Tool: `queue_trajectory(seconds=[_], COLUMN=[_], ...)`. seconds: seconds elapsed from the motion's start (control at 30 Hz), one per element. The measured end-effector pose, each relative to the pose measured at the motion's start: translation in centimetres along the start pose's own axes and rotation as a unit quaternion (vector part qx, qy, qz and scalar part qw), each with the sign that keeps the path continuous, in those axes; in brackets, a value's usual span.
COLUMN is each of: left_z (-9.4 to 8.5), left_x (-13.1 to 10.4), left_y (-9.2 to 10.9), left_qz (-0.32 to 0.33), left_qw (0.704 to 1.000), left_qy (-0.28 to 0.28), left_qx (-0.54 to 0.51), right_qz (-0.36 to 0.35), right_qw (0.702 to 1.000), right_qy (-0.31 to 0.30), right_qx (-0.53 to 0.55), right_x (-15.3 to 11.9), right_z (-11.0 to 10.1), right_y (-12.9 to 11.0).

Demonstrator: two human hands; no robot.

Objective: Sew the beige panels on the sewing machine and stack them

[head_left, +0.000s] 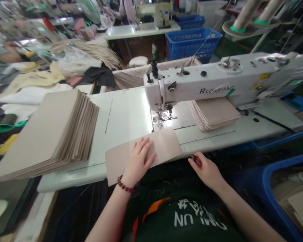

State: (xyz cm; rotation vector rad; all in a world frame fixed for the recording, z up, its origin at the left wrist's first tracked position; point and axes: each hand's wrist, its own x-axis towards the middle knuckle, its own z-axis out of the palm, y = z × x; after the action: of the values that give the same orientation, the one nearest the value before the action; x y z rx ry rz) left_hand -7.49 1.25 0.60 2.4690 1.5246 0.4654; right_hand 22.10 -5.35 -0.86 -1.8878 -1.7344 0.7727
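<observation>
My left hand (138, 159) lies flat, fingers stretched out, on a beige fabric panel (166, 143) at the front edge of the sewing table. The panel's far edge is just in front of the sewing machine (164, 90) needle area, and its left end hangs over the table edge. My right hand (207, 169) is closed round a small dark-red tool with a thin metal tip (197, 160), just off the panel's right corner. Its exact kind is hard to make out. Under the machine arm sits a stack of beige panels (214, 112).
A tall stack of larger beige panels (47, 127) stands at the left of the white table (121, 111). Blue bins (265, 181) flank the right side, with a blue crate (192, 40) behind. Thread cones (244, 16) rise at back right. A co-worker's arm (8, 53) shows far left.
</observation>
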Motion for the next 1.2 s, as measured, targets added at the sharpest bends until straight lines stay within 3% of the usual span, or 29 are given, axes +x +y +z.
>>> queue_trajectory(seconds=[0.1, 0.2, 0.27, 0.37, 0.53, 0.73, 0.83, 0.97, 1.1, 1.2], left_z=[0.7, 0.6, -0.6, -3.8, -8.6, -10.7, -11.1, -11.6, -12.5, -13.1], left_x=[0.2, 0.7, 1.2, 1.9, 2.3, 2.1, 2.3, 3.0, 3.8, 4.2], left_y=[2.4, 3.8, 4.1, 4.5, 4.8, 3.6, 4.3, 6.9, 8.3, 8.3], left_qz=[0.082, 0.111, 0.102, 0.064, 0.025, 0.039, 0.072, 0.097, 0.056, 0.019], left_qw=[0.996, 0.990, 0.990, 0.992, 0.993, 0.993, 0.997, 0.994, 0.988, 0.969], left_qy=[-0.044, -0.081, -0.096, -0.108, -0.078, -0.078, -0.021, 0.015, -0.037, -0.103], left_qx=[-0.009, -0.018, -0.026, 0.003, 0.089, 0.078, 0.024, -0.052, -0.137, -0.224], right_qz=[-0.023, -0.077, -0.102, -0.103, -0.085, -0.056, -0.055, -0.069, -0.124, -0.214], right_qw=[0.999, 0.997, 0.994, 0.987, 0.964, 0.930, 0.919, 0.920, 0.952, 0.959], right_qy=[0.022, 0.005, -0.020, -0.036, -0.043, -0.076, -0.092, -0.102, -0.063, -0.026], right_qx=[0.013, 0.015, 0.034, 0.118, 0.250, 0.355, 0.379, 0.373, 0.274, 0.182], right_x=[0.1, 1.4, 2.6, 4.2, 5.0, 4.7, 4.1, 3.2, 2.6, 2.2], right_z=[-0.1, -0.2, -0.3, -0.9, -2.3, -3.2, -3.5, -4.0, -5.3, -6.5], right_y=[-0.1, -0.8, -1.9, -4.0, -7.3, -8.9, -9.7, -11.0, -11.8, -11.8])
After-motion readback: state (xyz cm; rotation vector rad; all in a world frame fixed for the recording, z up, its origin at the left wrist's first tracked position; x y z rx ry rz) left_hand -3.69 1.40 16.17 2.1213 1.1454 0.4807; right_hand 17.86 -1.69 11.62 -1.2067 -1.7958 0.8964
